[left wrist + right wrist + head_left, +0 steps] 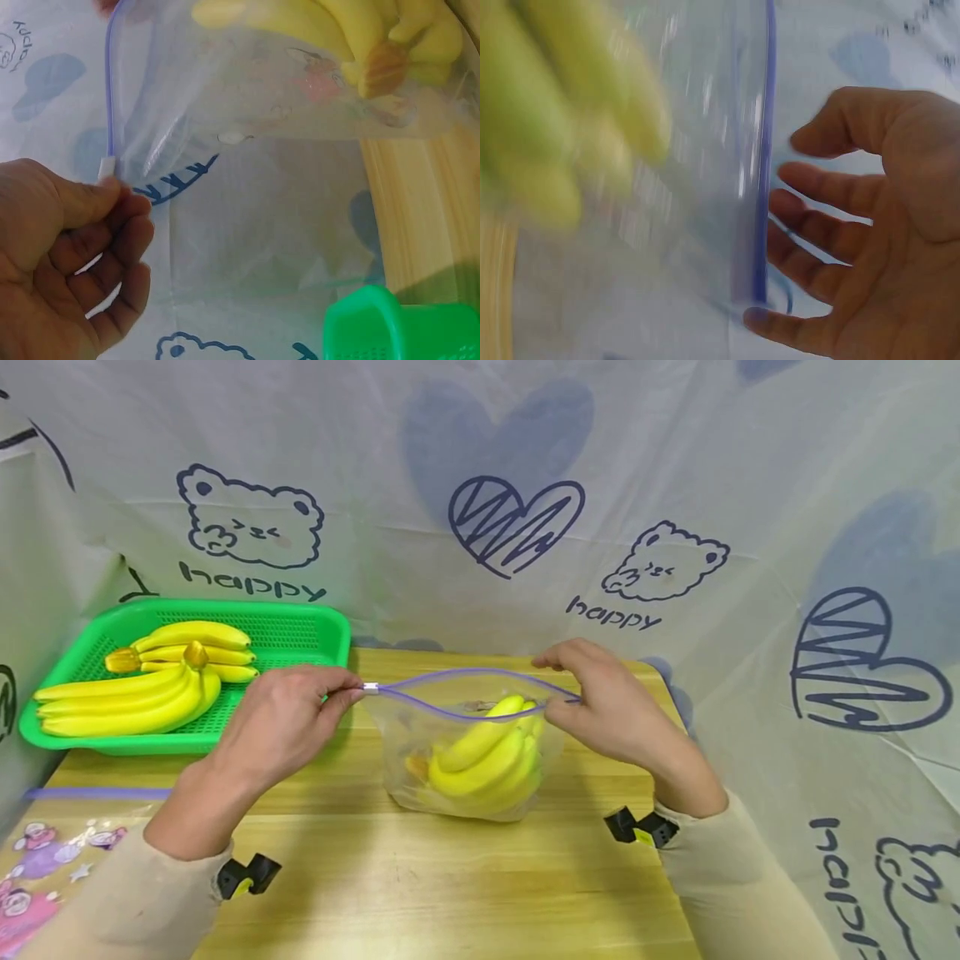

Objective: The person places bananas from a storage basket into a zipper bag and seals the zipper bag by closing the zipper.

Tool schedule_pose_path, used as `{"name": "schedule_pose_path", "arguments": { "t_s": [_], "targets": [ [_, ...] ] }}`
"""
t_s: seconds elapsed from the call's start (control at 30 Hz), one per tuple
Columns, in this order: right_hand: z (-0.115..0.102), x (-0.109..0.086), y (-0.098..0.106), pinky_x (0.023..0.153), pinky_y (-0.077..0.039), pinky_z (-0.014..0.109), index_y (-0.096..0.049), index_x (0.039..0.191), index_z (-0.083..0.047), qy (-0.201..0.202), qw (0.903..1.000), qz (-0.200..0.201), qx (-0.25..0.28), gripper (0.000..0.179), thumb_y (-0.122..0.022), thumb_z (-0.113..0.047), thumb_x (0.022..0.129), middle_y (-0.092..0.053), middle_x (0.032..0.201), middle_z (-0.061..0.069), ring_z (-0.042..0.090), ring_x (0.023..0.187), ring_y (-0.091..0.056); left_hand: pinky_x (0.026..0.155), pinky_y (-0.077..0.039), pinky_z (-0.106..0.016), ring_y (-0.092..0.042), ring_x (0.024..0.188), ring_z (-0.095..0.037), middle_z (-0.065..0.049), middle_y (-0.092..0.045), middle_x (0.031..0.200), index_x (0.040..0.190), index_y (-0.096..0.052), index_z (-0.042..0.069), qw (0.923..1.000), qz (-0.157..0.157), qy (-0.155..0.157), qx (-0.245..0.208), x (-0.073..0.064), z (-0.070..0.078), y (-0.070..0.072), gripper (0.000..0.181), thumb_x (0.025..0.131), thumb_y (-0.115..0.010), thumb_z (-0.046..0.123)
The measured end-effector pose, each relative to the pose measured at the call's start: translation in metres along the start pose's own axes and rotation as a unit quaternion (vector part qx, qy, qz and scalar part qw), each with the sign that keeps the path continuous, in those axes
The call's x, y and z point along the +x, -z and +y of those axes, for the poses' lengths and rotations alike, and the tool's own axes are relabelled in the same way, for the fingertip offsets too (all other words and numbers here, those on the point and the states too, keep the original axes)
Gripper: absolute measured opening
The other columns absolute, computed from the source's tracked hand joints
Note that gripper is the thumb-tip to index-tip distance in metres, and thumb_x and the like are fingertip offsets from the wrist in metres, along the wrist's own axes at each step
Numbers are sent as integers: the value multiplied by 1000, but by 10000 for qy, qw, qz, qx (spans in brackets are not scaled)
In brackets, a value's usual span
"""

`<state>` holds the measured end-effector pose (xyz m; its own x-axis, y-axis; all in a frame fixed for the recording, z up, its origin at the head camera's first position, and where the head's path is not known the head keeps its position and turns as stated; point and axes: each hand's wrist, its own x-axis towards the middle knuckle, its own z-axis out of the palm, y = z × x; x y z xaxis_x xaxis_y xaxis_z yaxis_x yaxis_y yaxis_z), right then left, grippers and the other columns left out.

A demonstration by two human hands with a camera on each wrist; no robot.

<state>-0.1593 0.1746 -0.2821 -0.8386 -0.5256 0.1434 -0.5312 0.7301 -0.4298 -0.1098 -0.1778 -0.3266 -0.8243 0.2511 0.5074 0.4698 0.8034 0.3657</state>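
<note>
Clear zip bag [397, 747] sits between the two hands, its purple-edged mouth parted in a long oval that runs from one hand to the other. Inside it, low down and towards the right, is a bunch of yellow bananas [480, 764], its brown stem end pointing left. Whether the base of the bag rests on the surface [442, 893] or hangs just over it, I cannot tell.

At the bag's left corner, the left hand [288, 714] pinches the end of the zip by the white slider [371, 688] between thumb and forefinger; its other fingers are loosely bent. At the opposite corner is the right hand [607, 706], thumb and fingers spread apart and gently bent, fingertips at the purple edge. In the right wrist view the thumb stands away from that edge; the bag and bananas are blurred there.

Behind the left hand and forearm, left of the bag, a green basket [343, 647] holds two more banana bunches [127, 697]. Nearer the person, partly covered by the left sleeve [142, 893], lies a flat printed bag [82, 852] with a purple strip.
</note>
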Motion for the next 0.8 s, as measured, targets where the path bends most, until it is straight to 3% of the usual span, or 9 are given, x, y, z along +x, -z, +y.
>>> {"name": "schedule_pose_path", "arguments": {
  "t_s": [0.17, 0.27, 0.4, 0.57, 0.8],
  "targets": [
    [-49, 23, -29, 102, -54, 45, -71, 125, -4, 885, 9938, 613, 275, 35, -74, -25, 97, -71, 123, 9, 28, 116, -67, 69, -60, -48, -73, 78, -27, -8, -81, 94, 100, -81, 6, 9997, 77, -32, 225, 1, 8, 3, 7, 95, -77, 7],
    [-76, 40, -47, 100, -54, 44, -74, 119, -5, 1262, 9892, 725, 147, 32, -78, -28, 97, -74, 116, 8, 27, 112, -68, 67, -57, -46, -70, 77, -28, -5, -80, 89, 98, -80, 7, 9977, 217, -374, 523, 2, 12, 2, 5, 94, -77, 9],
    [-100, 61, -63, 97, -52, 46, -75, 115, -10, 1492, 9859, 529, -551, 29, -77, -34, 98, -74, 114, 4, 27, 110, -66, 68, -50, -44, -63, 79, -30, -6, -77, 84, 94, -79, 6, 9897, 473, -976, 933, 1, 13, 1, 4, 92, -77, 10],
    [-111, 74, -71, 95, -50, 47, -74, 111, -16, 1523, 9797, 188, -1291, 20, -73, -32, 101, -71, 111, 0, 26, 108, -63, 69, -44, -42, -55, 81, -31, -7, -75, 82, 92, -78, 5, 9852, 572, -1224, 1058, 1, 12, 3, 3, 88, -78, 6],
    [-118, 82, -77, 88, -47, 42, -74, 105, -21, 1699, 9715, 32, -1653, 11, -71, -31, 102, -69, 102, -6, 21, 99, -61, 68, -41, -43, -55, 80, -31, -6, -73, 80, 88, -77, 7, 9848, 624, -1099, 1194, -2, 10, 9, 2, 88, -79, 7]
  ]
}}
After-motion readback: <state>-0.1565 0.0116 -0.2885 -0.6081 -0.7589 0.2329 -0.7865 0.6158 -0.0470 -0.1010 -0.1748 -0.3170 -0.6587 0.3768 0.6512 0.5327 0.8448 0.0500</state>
